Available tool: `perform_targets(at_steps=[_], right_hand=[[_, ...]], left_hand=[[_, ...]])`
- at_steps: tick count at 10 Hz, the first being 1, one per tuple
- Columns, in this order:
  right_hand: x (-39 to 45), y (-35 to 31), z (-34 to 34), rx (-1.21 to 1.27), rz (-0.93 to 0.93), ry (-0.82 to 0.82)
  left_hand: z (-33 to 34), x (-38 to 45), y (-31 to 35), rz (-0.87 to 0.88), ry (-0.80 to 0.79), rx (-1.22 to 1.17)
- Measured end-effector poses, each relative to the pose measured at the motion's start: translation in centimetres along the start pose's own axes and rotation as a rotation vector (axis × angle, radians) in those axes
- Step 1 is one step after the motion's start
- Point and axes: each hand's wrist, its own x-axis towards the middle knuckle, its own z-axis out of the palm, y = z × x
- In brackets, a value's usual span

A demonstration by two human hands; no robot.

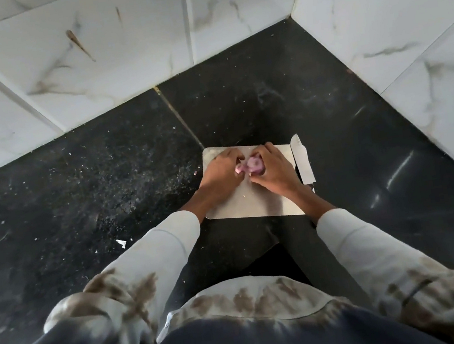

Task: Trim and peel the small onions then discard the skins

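Landmark: a pale rectangular cutting board (256,199) is laid flat on a black speckled countertop (88,177); all positions below are given relative to this board
Small onion (255,165): a purple, partly peeled bulb is held just above the far half of the board, between the two hands; a pale cut face is turned toward the camera
Onion skin (239,169): a pinkish flake is seen at the left side of the bulb, at the left fingertips; whether it is detached from the bulb cannot be told
Left hand (221,174): positioned over the board's far left part; the fingers are curled inward and the skin is pinched at the bulb's left side
Right hand (274,172): positioned over the board's far right part; the fingers are curled round the bulb and the bulb is gripped from the right
Knife (302,160): a broad pale blade is laid flat along the board's right edge, tip pointing away from the person; it is not touched by either hand
Scraps: a white fragment (121,243) is found on the countertop well to the left of the board's near corner; fine pale specks are scattered to the board's left
Walls: white marbled tiles (85,60) are set beyond the board's far side and to its right, meeting in a corner
Sleeves: light sleeves with brown patches (156,259) are extended from the near side toward the board
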Motion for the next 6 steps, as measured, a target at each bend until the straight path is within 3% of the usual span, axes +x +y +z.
perform_targets(at_steps=[2, 6], right_hand=[[-3.0, 2.4, -0.4, 0.017, 0.072, 0.022], [-3.7, 2.6, -0.5, 0.042, 0.013, 0.027]], left_hand=[[2.3, -0.2, 0.5, -0.011, -0.062, -0.003], [2.0, -1.0, 0.6, -0.005, -0.074, 0.075]])
